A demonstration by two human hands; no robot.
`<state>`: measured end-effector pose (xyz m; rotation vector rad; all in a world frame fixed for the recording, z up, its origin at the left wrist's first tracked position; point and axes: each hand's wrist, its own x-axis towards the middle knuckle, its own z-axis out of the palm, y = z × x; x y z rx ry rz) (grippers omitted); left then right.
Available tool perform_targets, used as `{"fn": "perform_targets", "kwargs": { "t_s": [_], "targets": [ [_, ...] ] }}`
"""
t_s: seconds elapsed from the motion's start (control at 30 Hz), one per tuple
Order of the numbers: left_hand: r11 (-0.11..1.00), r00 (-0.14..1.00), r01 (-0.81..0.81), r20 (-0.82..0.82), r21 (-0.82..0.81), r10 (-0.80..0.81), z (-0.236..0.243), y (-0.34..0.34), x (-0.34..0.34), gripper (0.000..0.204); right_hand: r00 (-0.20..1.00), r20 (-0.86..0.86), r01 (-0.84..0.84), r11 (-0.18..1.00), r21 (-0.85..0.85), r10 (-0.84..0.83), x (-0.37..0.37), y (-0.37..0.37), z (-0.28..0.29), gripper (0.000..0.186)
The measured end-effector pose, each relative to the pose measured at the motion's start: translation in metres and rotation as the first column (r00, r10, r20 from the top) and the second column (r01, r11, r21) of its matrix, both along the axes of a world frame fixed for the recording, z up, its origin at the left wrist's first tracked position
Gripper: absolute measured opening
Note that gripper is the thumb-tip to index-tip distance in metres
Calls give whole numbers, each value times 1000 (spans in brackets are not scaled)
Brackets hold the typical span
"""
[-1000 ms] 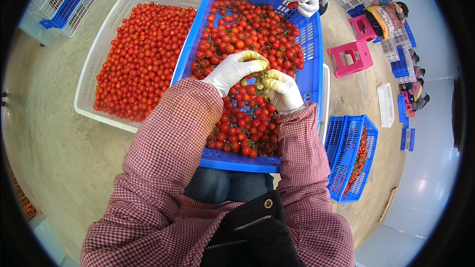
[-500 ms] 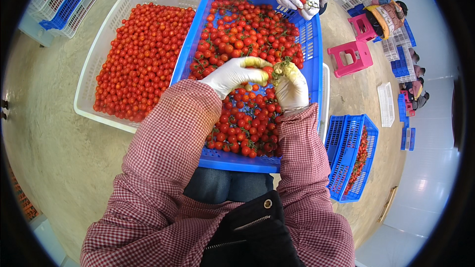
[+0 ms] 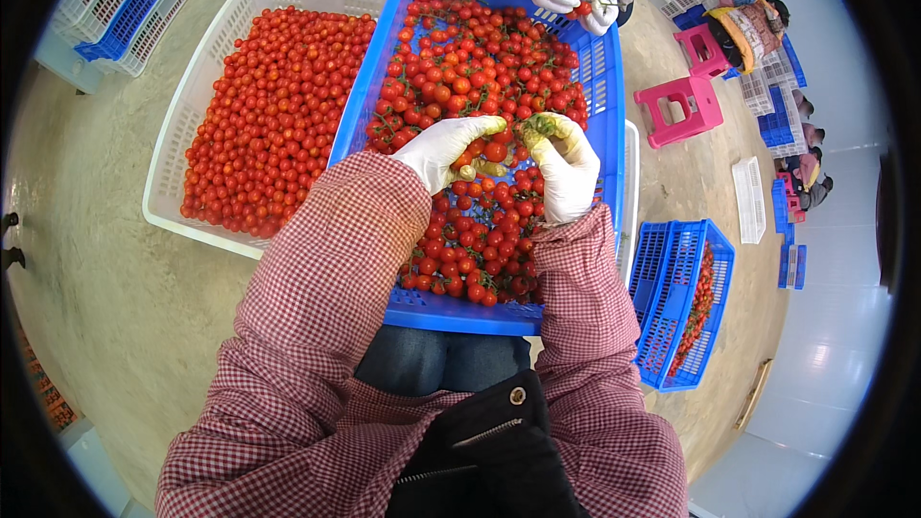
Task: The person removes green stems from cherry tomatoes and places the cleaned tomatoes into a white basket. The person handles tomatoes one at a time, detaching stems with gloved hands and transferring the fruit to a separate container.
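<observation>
Okay, tomatoes sit cupped in my left hand, above the blue crate. Curled beside them, my right hand may grip something, I cannot tell; I'd pluck gently, without squeezing

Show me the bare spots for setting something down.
Floor lies bare left of the white tomato crate, down to the checked left sleeve; a smaller patch sits between the near pink stool and the blue crates at right. Crowded: the white tomato crate, and the large blue crate heaped with tomatoes under the left hand and right hand.
</observation>
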<state>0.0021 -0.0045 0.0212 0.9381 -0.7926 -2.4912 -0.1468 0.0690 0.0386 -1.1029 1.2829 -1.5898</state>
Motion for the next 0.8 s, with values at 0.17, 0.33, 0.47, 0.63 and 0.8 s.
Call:
{"fn": "perform_targets", "kwargs": {
  "t_s": [0.17, 0.33, 0.47, 0.63, 0.8],
  "targets": [
    [949, 976, 62, 217, -309, 7, 0, 3, -2, 26, 995, 25, 91, 995, 30, -92, 0, -1, 2, 26],
    [974, 991, -113, -91, -197, 96, -3, -11, 4, 24, 964, -172, 194, 979, -67, -203, -21, -2, 10, 19],
    [727, 559, -636, -496, 257, 665, -6, -46, 38, 34, 739, -294, 557, 796, -238, -606, -105, 10, 27, 8],
    [321, 129, -828, -400, 460, 907, -7, -58, 60, 52, 77, -982, 709, 702, -67, -172, -200, 45, 16, 21],
    [285, 128, -852, -352, 439, 927, 2, -54, 56, 59, 434, -881, 416, 909, 10, -190, -170, 38, -4, 26]
  ]
}}
